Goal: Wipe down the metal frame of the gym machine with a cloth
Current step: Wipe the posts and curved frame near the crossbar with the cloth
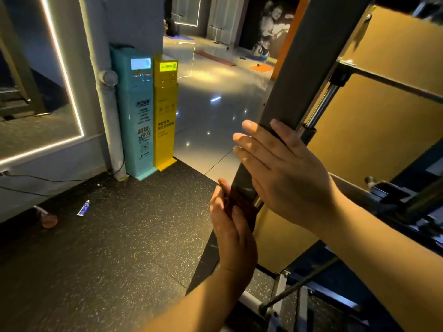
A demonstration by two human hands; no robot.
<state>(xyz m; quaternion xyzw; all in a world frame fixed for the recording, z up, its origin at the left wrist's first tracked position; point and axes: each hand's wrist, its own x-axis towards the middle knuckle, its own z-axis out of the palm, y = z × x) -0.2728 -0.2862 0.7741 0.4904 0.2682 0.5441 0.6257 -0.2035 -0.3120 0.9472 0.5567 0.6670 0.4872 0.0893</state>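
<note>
Dark metal is what you have under both hands: the upright post of the metal frame (294, 92) rises at a slant through the middle of the view, and that is the part being wiped. Your left hand (231, 226) sits low on the post and grasps the cloth (239, 203), a dark reddish piece, holding it flat against the near face with the thumb laid along its outer edge. Its fingers are hidden behind cloth and post, so how far they wrap cannot be told. Holding the cloth spread like that looks sensible, since a flat pad can cover the width of the face in one pass. Your right hand (275, 164) is higher up, released and holding nothing, fingers straight and together, palm laid across the post with the fingertips reaching past its left edge. I judge it is there as a brace, steadying you while the lower hand rubs. It also covers the stretch just above the cloth, so an upward stroke would call for shifting it first. Just beside the post on the right a chrome guide rod (322, 106) runs alongside, close enough that a loose corner of cloth could snag there. Well apart on the speckled rubber floor (107, 248) lies a small blue and white tube (84, 208), and by the wall a teal kiosk (133, 111) stands touching a yellow kiosk (165, 111), none of them part of this job
</note>
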